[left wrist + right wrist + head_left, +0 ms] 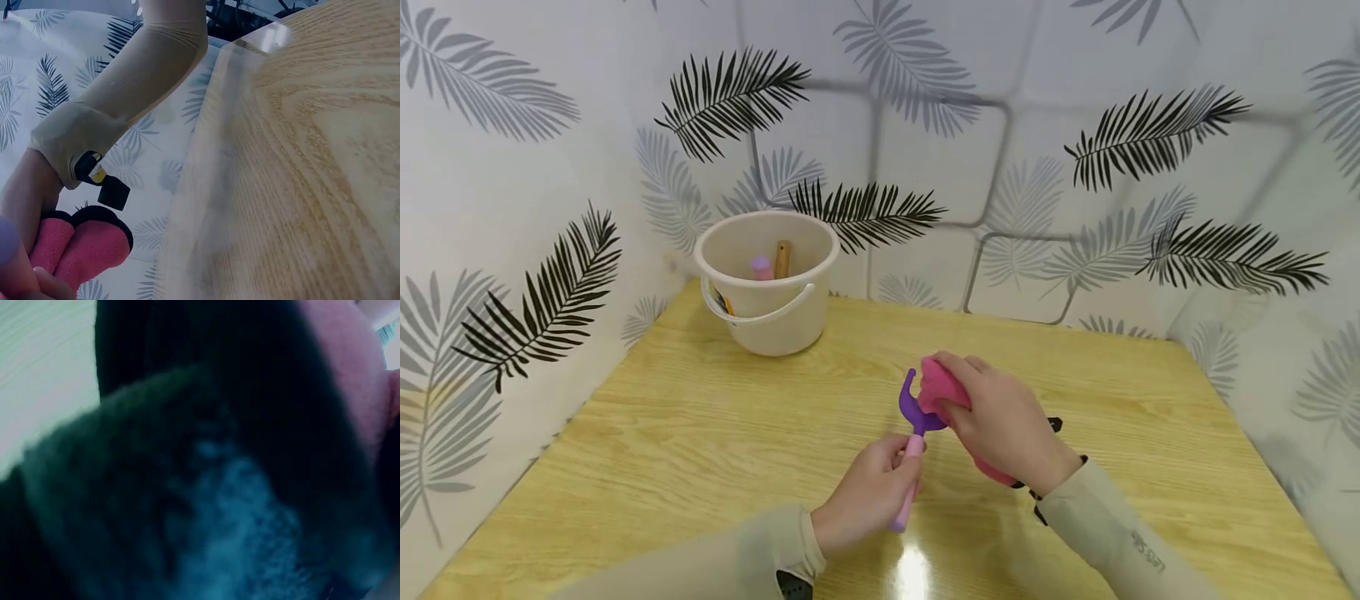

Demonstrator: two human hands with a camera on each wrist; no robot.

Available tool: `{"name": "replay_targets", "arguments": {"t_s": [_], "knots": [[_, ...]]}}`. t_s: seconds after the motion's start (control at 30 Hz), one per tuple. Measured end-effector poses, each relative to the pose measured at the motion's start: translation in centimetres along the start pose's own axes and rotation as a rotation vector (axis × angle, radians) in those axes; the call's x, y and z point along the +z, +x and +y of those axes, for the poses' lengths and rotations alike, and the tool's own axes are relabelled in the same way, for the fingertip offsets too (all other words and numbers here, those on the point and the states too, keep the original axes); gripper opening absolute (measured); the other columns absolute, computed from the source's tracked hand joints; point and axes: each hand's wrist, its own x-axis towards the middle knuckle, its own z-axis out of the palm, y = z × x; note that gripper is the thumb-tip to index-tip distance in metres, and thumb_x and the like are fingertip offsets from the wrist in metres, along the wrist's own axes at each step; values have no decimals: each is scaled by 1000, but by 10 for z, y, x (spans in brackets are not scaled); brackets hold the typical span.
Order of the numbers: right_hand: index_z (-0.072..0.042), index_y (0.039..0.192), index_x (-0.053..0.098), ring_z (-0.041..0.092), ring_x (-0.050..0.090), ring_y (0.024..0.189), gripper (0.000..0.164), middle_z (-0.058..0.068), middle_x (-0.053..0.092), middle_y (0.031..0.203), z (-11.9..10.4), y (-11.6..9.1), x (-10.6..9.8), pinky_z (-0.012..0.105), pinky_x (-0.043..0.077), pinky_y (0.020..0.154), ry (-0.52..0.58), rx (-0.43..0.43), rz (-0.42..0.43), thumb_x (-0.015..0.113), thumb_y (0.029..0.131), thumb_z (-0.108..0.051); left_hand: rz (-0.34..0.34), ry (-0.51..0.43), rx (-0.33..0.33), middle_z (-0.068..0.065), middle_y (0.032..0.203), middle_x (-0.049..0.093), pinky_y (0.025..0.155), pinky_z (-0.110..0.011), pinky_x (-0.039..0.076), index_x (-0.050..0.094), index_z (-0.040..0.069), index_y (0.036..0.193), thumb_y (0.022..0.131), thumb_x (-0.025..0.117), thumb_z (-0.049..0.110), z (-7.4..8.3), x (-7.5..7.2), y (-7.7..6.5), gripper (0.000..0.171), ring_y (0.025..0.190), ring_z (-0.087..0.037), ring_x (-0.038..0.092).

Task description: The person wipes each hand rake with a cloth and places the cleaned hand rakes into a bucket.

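Note:
In the head view, my left hand (867, 493) grips the pink handle of a small hand rake (913, 410) with a curved purple head, which points away from me. My right hand (1003, 423) holds a bunched pink cloth (942, 385) with black edging against the right side of that head. Part of the rake's head is hidden behind the cloth. Below the right hand hangs the rest of the cloth; its fuzzy folds (94, 247) show in the left wrist view. Dark, blurred fabric fills most of the right wrist view.
A white bucket (775, 333) with a lowered handle stands at the table's back left. Inside it are a wooden handle (782, 260) and a pink handle with a purple end (762, 267). Leaf-patterned walls border the wood-grain table (700, 442).

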Motion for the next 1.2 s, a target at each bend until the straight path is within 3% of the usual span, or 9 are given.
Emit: {"name": "replay_targets", "arguments": {"t_s": [0.07,0.17,0.3,0.43,0.57,0.73,0.83,1.07,1.2], "knots": [[-12,129,55,16,54,62,53,7,63,91,1,0,0,35,53,53,-14,15,-4,74,81,-23,3,-2,-7,-2,64,54,40,-20,38,57,-3,108,92,48,11,0,-1,0,24,45,-8,47],[-9,128,58,14,52,59,52,8,64,90,-4,-4,0,32,52,51,-18,-23,-16,74,81,-24,17,-2,12,0,62,52,37,-19,36,57,-2,101,93,46,12,0,-3,3,20,42,-8,44],[-10,127,59,13,51,56,51,7,63,91,-11,-7,2,31,50,46,-35,-70,25,73,81,-25,41,-2,53,-1,64,52,38,-19,36,54,-1,98,94,43,9,2,-6,5,15,44,-7,44],[-13,126,59,15,52,55,47,6,62,88,-4,-2,4,33,50,42,-79,-33,100,72,82,-22,50,-29,35,-4,71,55,41,-20,38,53,-3,115,96,43,12,5,-7,4,26,50,-9,47],[-13,123,59,16,50,53,43,6,61,83,3,5,4,34,48,40,-114,10,117,73,81,-18,39,-40,3,-4,70,53,41,-20,37,50,-7,125,99,41,11,12,-6,-2,33,50,-8,45],[-15,121,62,15,53,56,43,5,63,84,-9,3,5,34,49,44,-82,-45,57,73,80,-20,34,-30,26,-3,65,50,39,-18,33,54,-9,108,95,39,4,26,-7,-7,23,44,-5,40],[-16,122,63,14,55,57,44,5,63,89,-13,1,5,34,51,45,-53,-69,32,72,80,-18,40,-22,32,-3,65,52,39,-18,33,54,-4,97,94,39,6,20,-8,-2,18,43,-5,41],[-18,120,64,16,50,53,40,3,61,82,9,9,4,33,46,38,-113,40,74,72,81,-14,27,-84,-20,-5,70,54,41,-20,37,52,-5,123,98,42,14,0,-6,3,33,50,-10,46],[-18,117,66,17,52,54,40,4,61,80,4,7,6,34,48,40,-147,-11,86,74,78,-14,30,-70,-14,-4,69,55,40,-20,37,54,-5,118,99,41,16,0,-5,4,31,48,-9,45]]}}
